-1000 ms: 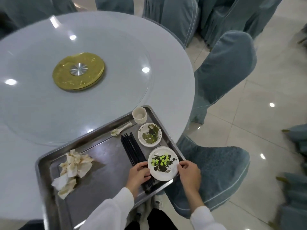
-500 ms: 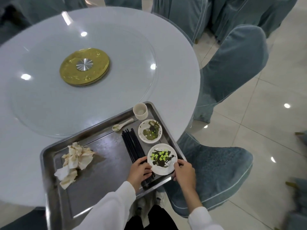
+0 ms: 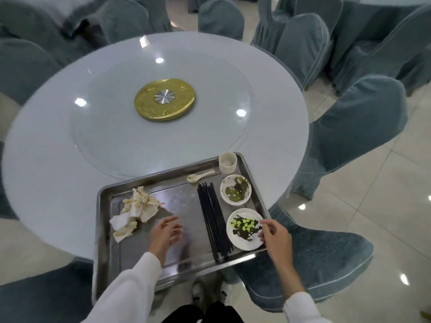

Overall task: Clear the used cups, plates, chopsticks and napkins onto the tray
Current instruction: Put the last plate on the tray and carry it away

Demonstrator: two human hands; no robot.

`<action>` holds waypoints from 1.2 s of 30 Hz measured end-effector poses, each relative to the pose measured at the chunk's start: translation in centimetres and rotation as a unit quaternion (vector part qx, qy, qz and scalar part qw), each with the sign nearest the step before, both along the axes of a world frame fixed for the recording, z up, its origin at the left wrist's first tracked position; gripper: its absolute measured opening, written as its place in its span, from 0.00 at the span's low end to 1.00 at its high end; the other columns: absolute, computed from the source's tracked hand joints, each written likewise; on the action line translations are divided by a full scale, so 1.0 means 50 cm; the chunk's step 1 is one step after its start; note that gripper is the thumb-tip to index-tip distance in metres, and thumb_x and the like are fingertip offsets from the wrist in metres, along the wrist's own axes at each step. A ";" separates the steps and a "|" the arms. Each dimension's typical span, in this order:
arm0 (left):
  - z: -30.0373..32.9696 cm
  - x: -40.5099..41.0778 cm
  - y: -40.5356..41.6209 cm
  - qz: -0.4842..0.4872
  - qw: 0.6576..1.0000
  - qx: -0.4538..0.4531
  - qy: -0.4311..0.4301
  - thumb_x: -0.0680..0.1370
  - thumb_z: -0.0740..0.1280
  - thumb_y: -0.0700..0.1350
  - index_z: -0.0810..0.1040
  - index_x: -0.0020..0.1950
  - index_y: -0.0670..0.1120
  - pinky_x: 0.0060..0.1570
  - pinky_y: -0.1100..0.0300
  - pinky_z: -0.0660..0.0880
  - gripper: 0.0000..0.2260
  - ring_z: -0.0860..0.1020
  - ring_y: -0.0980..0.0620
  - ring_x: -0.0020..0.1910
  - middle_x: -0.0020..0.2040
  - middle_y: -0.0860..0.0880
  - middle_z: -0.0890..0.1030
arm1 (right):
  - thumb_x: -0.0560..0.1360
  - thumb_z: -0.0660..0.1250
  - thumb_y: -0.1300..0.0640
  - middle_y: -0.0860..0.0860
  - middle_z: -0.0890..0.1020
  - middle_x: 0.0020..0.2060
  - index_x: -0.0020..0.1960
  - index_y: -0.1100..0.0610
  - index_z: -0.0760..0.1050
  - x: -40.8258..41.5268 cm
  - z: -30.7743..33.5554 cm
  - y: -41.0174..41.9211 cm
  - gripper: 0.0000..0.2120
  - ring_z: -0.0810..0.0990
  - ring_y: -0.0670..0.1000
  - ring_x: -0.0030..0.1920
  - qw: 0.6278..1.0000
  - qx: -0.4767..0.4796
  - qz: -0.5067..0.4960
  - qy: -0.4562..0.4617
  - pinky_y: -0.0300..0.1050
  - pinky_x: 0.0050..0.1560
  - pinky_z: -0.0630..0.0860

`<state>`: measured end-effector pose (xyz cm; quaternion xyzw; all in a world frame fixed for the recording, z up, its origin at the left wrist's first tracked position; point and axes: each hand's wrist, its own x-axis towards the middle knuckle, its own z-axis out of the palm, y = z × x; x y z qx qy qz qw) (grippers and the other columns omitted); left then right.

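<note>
A steel tray [image 3: 103,206] lies on the near edge of the round white table [image 3: 58,164], jutting over it toward me. On the tray are crumpled napkins [image 3: 137,208], a bundle of black chopsticks [image 3: 210,210], a white spoon [image 3: 200,176], stacked cups [image 3: 228,160], a dirty small bowl [image 3: 235,190] and a white plate [image 3: 242,243] with green and dark scraps. My right hand [image 3: 276,238] pinches the plate's right rim at the tray's near right corner. My left hand [image 3: 165,231] hovers over the tray's bare middle with relaxed fingers, holding nothing.
A glass turntable with a gold hub [image 3: 164,99] covers the table's middle. Blue-covered chairs ring the table: one at the right [image 3: 356,127], a seat [image 3: 326,252] just under the tray's right corner, another at lower left [image 3: 35,297]. Tiled floor lies to the right.
My left hand has let go of the plate and moved left over the middle of the tray. The right hand stays at the plate's rim. The camera has tilted up.
</note>
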<state>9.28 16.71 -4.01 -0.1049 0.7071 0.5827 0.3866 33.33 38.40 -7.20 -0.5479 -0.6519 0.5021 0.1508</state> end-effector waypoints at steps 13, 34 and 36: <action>-0.006 -0.082 -0.271 0.085 0.955 -0.199 0.201 0.84 0.64 0.43 0.85 0.54 0.51 0.62 0.46 0.78 0.10 0.80 0.43 0.57 0.56 0.49 0.83 | 0.82 0.68 0.62 0.59 0.79 0.63 0.61 0.57 0.82 -0.091 -0.024 0.080 0.10 0.76 0.56 0.62 0.984 0.124 0.095 -0.088 0.53 0.63 0.74; -0.090 -0.165 -0.316 0.130 0.961 -0.201 0.140 0.82 0.72 0.49 0.82 0.57 0.54 0.65 0.39 0.76 0.05 0.76 0.44 0.61 0.62 0.49 0.79 | 0.79 0.75 0.54 0.52 0.83 0.54 0.60 0.54 0.82 -0.137 -0.055 0.095 0.10 0.81 0.56 0.59 0.995 0.007 0.092 -0.043 0.48 0.53 0.79; -0.088 -0.165 -0.313 0.154 0.961 -0.187 0.132 0.80 0.74 0.51 0.81 0.58 0.54 0.65 0.37 0.76 0.08 0.76 0.43 0.61 0.61 0.49 0.80 | 0.78 0.75 0.53 0.57 0.81 0.57 0.58 0.53 0.83 -0.142 -0.056 0.094 0.09 0.80 0.58 0.61 0.996 -0.002 0.082 -0.044 0.60 0.61 0.80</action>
